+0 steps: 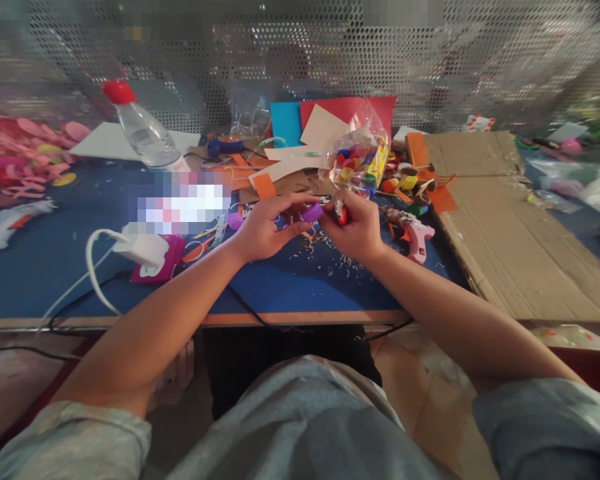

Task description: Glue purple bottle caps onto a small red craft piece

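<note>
My left hand (264, 230) is closed, pinching a small round purple piece (312, 213) between thumb and fingers above the table's middle. My right hand (356, 230) is wrapped round a small red-handled tool (341, 213); its working end is too blurred to identify. The right fingertips meet the edge of the purple piece. Below both hands, small white shavings (347, 267) are scattered on the blue tabletop (285, 283). Another purple round piece (235, 221) sits just beyond my left wrist.
A pink glue gun (419, 240) lies right of my right hand, beside a large cardboard sheet (535, 247). At the left are a bottle (147, 133), a white plug (145, 248) with cables and another glue gun (13, 223). A bag of colourful pieces (360, 157) and coloured card (286, 123) stand behind.
</note>
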The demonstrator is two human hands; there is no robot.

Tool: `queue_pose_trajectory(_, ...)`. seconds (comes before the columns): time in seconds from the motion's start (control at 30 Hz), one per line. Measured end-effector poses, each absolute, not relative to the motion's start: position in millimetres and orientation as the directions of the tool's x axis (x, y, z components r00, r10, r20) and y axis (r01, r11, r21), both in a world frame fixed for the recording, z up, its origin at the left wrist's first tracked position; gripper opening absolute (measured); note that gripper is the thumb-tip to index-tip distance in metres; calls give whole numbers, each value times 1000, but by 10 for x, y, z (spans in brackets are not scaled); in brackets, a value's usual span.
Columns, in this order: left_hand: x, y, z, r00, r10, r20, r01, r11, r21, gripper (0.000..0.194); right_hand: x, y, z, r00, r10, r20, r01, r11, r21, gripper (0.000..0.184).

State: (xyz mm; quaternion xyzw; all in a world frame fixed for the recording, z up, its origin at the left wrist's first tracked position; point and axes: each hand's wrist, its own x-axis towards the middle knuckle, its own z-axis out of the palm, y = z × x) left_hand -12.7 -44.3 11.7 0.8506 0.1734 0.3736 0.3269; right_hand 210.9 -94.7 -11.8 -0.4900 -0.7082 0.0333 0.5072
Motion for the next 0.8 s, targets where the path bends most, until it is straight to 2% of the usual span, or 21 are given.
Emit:
queue_pose_trajectory(0.17, -134, -402, 101, 642, 485, 594, -66, -737, 673, 39, 2121, -902, -158, -34, 606, 795, 582, 659, -477, 23)
queue_pose_trajectory(0.43, -128, -370, 98, 627, 412, 661, -84, -808, 583, 34, 2139, -885, -151, -47, 583, 811, 599, 666, -445, 27)
queue_pose_trajectory(0.53, -134, -375, 106, 642, 428, 636, -83, -786, 613, 33, 2130, -892, -139, -83, 608, 789, 612, 656, -441, 33)
queue_pose_trajectory(0.7, -156, -396, 123, 662, 529, 532, -42, -682, 730, 35, 2119, -909, -120, -205, 650, 732, 583, 681, -442, 32)
queue_pose_trajectory(0.8, -159, -404, 127, 662, 562, 496, -21, -647, 762, 40, 2110, -911, -114, -196, 655, 730, 573, 681, -457, 30)
